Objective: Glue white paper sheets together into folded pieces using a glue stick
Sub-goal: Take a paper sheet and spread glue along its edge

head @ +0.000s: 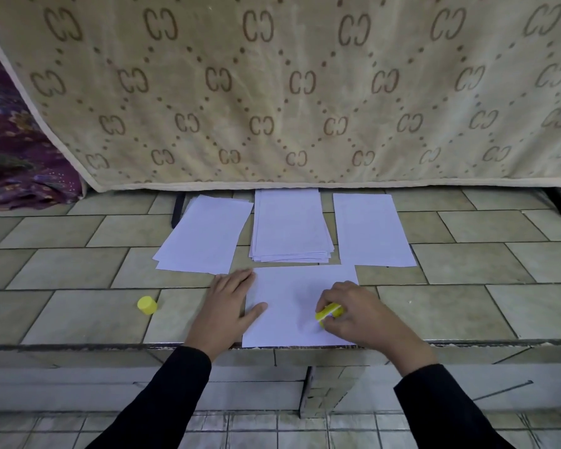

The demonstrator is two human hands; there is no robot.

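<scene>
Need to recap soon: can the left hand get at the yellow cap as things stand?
Probably yes: the yellow cap lies on bare tile left of the left hand, nothing between them, and that hand only presses the sheet.

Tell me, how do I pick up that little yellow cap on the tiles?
Come from above and set your grip across the curved wall of the yellow cap. It is a short, stubby cylinder lying apart from the paper sheets, left of the left hand, so fingers should fit on both sides.
</scene>
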